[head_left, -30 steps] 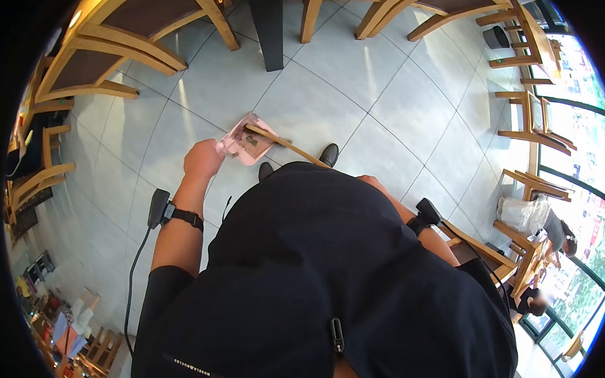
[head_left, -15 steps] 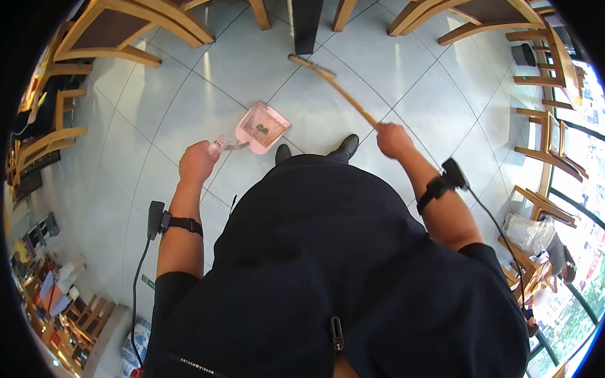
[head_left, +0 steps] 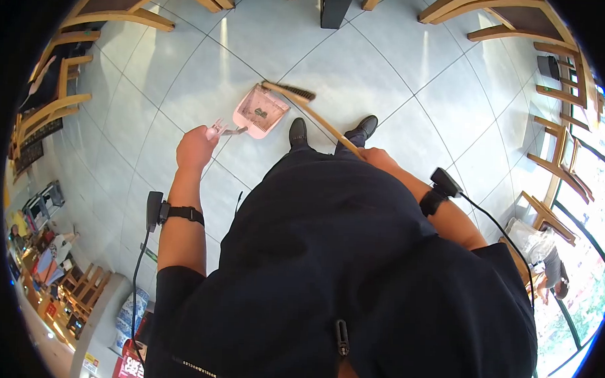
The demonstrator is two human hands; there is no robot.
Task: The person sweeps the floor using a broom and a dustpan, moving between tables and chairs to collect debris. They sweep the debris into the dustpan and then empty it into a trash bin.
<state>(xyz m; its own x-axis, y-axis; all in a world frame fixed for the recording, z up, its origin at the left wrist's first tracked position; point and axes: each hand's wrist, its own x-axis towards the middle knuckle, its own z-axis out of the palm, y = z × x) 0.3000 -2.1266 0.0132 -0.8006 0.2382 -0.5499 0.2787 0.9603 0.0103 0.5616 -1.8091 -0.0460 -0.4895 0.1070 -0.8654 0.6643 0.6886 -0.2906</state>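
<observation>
My left hand (head_left: 196, 147) is closed round the handle of a pink dustpan (head_left: 261, 111), whose pan rests on the grey tiles with its open side facing up and right. Some small dark debris (head_left: 259, 112) lies inside the pan. My right hand (head_left: 378, 158) grips the wooden stick of a broom (head_left: 323, 122), close to my right thigh. The broom's dark bristles (head_left: 300, 92) are on the floor at the upper right edge of the dustpan, just beyond my black shoes (head_left: 298, 131).
Wooden chairs (head_left: 132, 18) stand along the top and left. More chairs (head_left: 560, 158) and a dark bin (head_left: 548, 66) are on the right, near windows and a seated person (head_left: 551, 272). A dark table leg (head_left: 335, 9) meets the floor at the top.
The broom head has come down and left to the dustpan, as my right hand moved down and left toward my body. My view has shifted over the floor. My left hand still holds the dustpan.
</observation>
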